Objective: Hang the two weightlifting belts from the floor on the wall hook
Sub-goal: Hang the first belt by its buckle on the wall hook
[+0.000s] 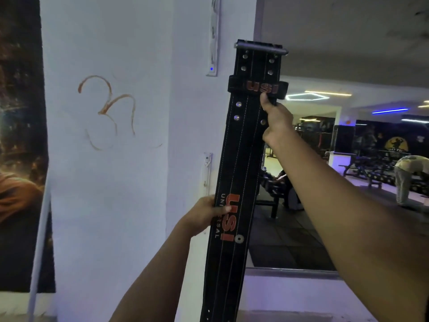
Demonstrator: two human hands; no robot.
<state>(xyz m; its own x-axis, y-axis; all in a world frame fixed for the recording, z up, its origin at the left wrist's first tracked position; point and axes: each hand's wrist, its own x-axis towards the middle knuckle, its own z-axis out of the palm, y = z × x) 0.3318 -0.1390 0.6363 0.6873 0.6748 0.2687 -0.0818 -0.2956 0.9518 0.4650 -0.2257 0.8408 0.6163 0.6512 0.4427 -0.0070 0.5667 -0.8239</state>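
- The long black leather belt (241, 170) stands upright.
- The right hand (276, 122) has a closed grip near its top.
- The left hand (204, 214) has a closed grip lower down, on its edge.

Landmark: white wall (130, 205).
Red scrawl (108, 110): on it, upper left.
Poster (21, 145): at its left edge.
Bent-over person (408, 177): far right of it, in the gym.

Dim, bluish light; soft, edge-warped picture.
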